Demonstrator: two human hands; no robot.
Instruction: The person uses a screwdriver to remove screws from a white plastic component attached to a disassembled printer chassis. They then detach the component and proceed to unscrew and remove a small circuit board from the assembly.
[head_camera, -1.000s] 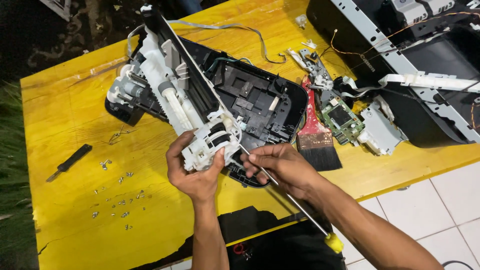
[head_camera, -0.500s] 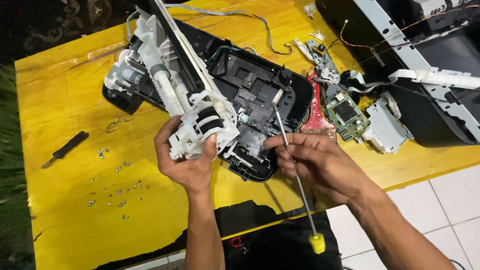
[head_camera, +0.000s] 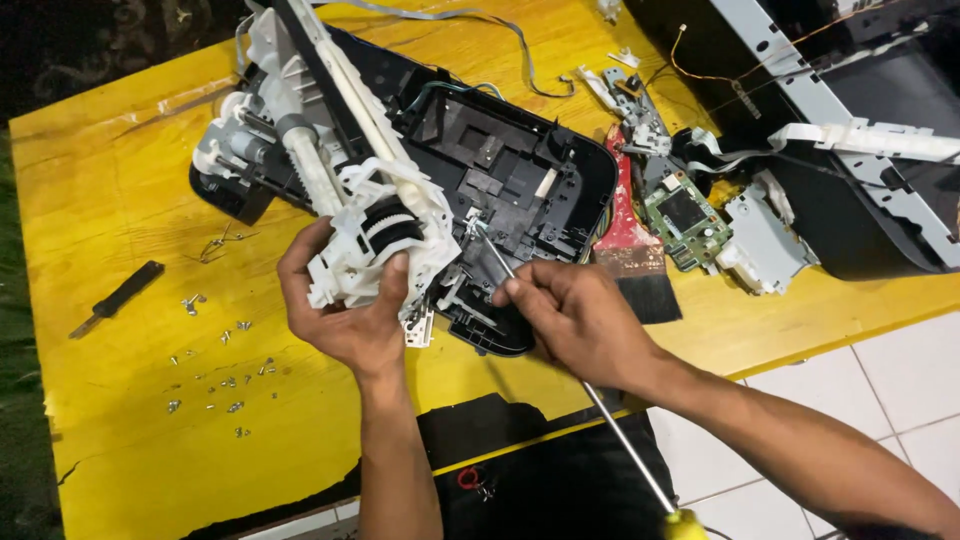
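A dismantled printer base of black plastic lies on the yellow table. Over its left side tilts a white plastic mechanism with rollers and gears. My left hand grips the near end of that white part from below. My right hand pinches the shaft of a long screwdriver with a yellow handle; its tip rests inside the black base beside the white part. The handle end pokes past the table's front edge.
Several loose screws lie at the left front, with a small black screwdriver beyond them. A red brush, a green circuit board and a grey metal part sit right of the base. Another opened black machine fills the far right.
My right hand has turned the screwdriver and brought its tip down into the black base. The left hand has kept its grip on the white mechanism. The camera has moved closer.
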